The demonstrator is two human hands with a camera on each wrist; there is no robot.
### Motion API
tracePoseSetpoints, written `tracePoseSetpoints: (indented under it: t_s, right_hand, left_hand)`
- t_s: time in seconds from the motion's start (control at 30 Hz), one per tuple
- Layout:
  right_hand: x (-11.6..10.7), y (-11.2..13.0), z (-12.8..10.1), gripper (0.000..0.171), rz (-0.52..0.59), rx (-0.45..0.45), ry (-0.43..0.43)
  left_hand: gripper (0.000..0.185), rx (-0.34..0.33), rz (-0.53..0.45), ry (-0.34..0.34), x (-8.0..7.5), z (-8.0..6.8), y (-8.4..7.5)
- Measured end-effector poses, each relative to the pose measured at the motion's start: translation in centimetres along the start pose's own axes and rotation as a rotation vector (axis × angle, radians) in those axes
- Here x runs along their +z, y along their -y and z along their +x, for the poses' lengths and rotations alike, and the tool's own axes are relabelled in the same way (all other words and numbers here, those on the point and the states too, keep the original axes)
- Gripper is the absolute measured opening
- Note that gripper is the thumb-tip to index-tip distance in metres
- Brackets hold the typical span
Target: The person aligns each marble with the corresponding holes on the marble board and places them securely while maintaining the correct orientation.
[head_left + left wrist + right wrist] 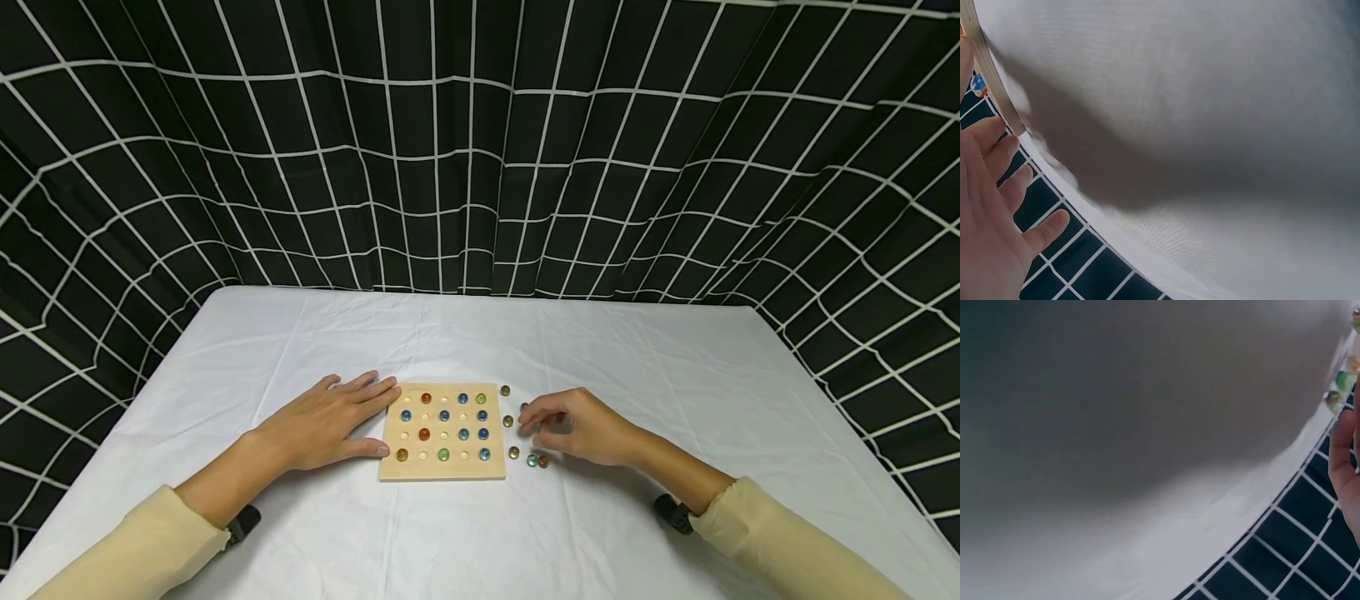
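A pale wooden board (437,475) with rows of round hollows lies flat on the table. Glass marbles in blue, red, green and amber fill some hollows, like the blue marble (483,454) at the near right corner. My left hand (333,421) rests along the board's left edge, fingers spread and straight, fingertips and thumb at the rim. To the right of the board, my right hand (581,427) hovers over loose marbles with bent fingers; index finger and thumb stand apart. A green marble (532,460) and a red marble (543,461) lie just below its thumb.
More loose amber-brown marbles, among them one marble (505,390) at the far right corner, lie along the board's right side. White cloth (465,542) covers the table. A black curtain (465,167) with a white grid hangs behind and at both sides.
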State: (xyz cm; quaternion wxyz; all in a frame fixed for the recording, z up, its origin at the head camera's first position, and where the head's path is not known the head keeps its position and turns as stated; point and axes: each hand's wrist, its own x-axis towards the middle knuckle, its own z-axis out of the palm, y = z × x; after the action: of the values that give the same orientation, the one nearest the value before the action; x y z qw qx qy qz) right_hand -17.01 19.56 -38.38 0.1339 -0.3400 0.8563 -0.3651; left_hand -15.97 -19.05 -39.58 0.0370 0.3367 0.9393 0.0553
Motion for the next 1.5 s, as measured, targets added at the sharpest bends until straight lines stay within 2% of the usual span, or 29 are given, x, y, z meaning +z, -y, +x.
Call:
tracePoseSetpoints:
  t_s: [0.3, 0.5, 0.9, 1.2, 1.5]
  right_hand:
    - [-0.3, -0.5, -1.8, 0.024, 0.044, 0.018, 0.060]
    - [0.0, -0.5, -1.9, 0.025, 0.055, 0.047, 0.087]
    - [0.3, -0.5, -1.9, 0.022, 0.026, 0.004, 0.083]
    - [0.0, 0.1, -1.4, 0.023, -0.016, -0.016, 0.058]
    - [0.5, 1.6, 0.3, 0.022, -0.030, -0.093, 0.032]
  left_hand:
    - [0.083, -0.016, 0.005, 0.015, -0.2, -0.1, 0.1]
    - [0.083, -0.021, -0.002, 0.019, -0.2, -0.1, 0.1]
    - [0.083, -0.016, -0.008, 0.016, -0.2, 0.0, 0.0]
    - [0.084, -0.006, -0.010, 0.014, -0.1, 0.1, 0.0]
    - [0.083, 0.014, -0.015, 0.007, -0.1, 0.0, 0.0]
